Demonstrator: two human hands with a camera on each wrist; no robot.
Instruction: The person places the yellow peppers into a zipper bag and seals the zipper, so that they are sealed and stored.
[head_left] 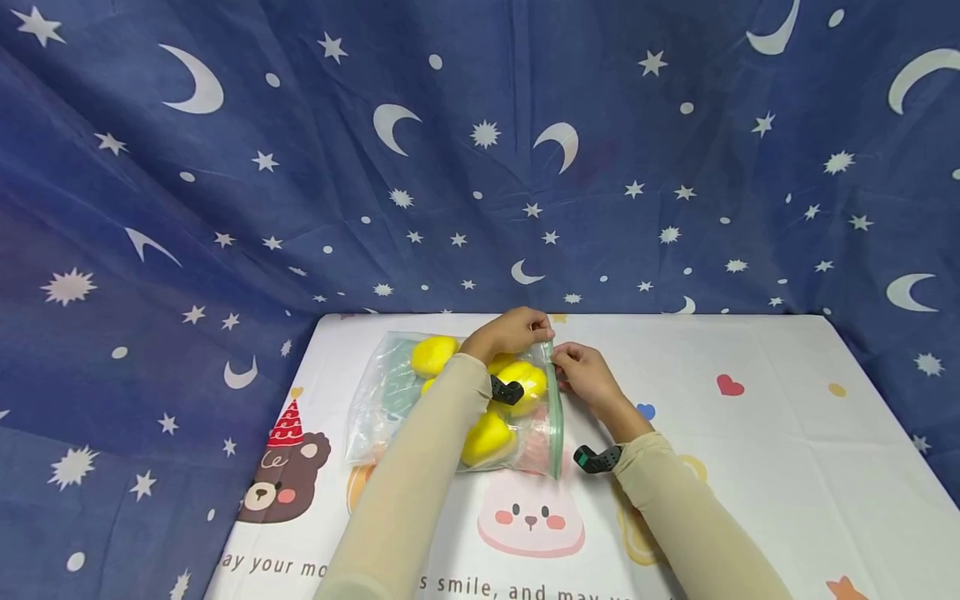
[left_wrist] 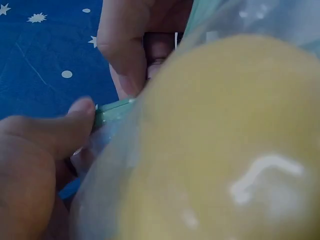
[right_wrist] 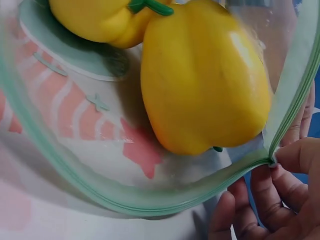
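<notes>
A clear zip bag (head_left: 375,408) with a green zip strip (head_left: 557,442) lies on the table, the strip on its right side. Inside are several yellow bell peppers (head_left: 489,437), two of them with green stems; one pepper (right_wrist: 205,80) looms close in the right wrist view. At the strip's far end, my left hand (head_left: 517,329) pinches the bag's edge; its thumb (left_wrist: 82,112) presses there. Just beside it, my right hand (head_left: 588,375) pinches the strip between thumb and fingers, where the strip bends sharply. Whether the zip is closed I cannot tell.
A white printed cloth (head_left: 750,467) covers the table, with a bear, hearts and lettering. Behind and to the left hangs a blue curtain (head_left: 480,208) with moons and stars. Black wrist camera mounts (head_left: 596,458) sit on both wrists.
</notes>
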